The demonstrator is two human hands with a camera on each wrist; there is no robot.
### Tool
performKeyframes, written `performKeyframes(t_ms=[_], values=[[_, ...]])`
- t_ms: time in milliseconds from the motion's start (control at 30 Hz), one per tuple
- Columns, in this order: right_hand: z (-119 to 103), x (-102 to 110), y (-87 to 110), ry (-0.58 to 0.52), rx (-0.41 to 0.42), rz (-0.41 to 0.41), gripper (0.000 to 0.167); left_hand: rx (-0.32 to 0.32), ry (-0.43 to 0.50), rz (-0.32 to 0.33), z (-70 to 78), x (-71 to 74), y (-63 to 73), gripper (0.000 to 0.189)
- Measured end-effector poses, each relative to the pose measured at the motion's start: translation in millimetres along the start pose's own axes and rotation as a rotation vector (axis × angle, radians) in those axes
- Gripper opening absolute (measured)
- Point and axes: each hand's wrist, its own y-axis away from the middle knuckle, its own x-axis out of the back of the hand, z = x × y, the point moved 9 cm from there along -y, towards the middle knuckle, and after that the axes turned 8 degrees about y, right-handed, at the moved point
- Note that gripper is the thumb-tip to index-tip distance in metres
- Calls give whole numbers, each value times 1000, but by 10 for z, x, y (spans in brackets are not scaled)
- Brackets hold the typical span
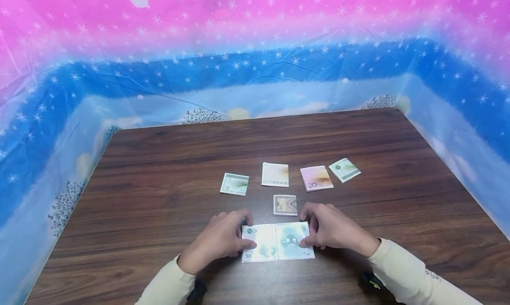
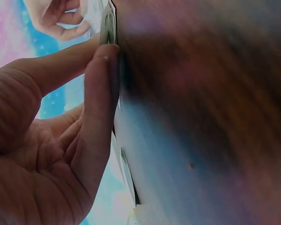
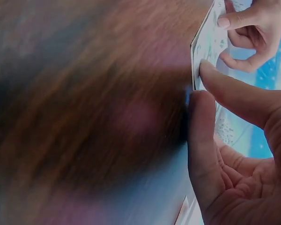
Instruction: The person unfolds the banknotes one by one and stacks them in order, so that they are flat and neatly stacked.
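Fingers of the left hand [image 1: 221,234] pinched on the left end of the 50 note [image 1: 279,242]: thumb on the top face, hardly any gap left between tips. Fingers of the right hand [image 1: 330,227] mirrored at the right end: thumb on the face, another fingertip at the edge per the right wrist view. Nothing else held by either.

Location of 50 note: near side of the bench [image 1: 159,207], straight between both hands, numeral at the near left corner, heavy glare over the print. Can't tell from here about full contact with the bench along the near edge.

Key relation: long axis left-right, running from one set of fingers to the other. Crease or seam crosswise at mid-length, square to that axis, about equally far from both thumbs. Can't tell one creased note from two panels edge to edge. Neither hand nearer, both touching. Best guess: any even pull or fold to be worked along that axis, about that line.

Just past the far edge: brown note [image 1: 285,205], folded small, near the right index, farther from the left hand. Some risk of a brush there. Beyond, left to right: left green note [image 1: 235,184], cream note [image 1: 275,174], pink 20 note [image 1: 316,178], right green note [image 1: 345,170], turned askew.
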Motion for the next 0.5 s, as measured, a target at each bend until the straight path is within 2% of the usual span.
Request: performKeyframes(t_ms=[133, 233, 367, 500], values=[[-2, 79, -22, 61, 1, 36, 49, -8, -38, 27, 34, 42, 6, 37], [-11, 219, -105, 100, 17, 95, 42, -37, -61, 76, 92, 133, -1, 34], [-15, 439, -312, 128, 27, 177, 26, -59, -65, 143, 155, 273, -33, 26], [35, 595, -574, 131, -3, 215, 19, -74, -60, 196, 183, 375, -61, 22]])
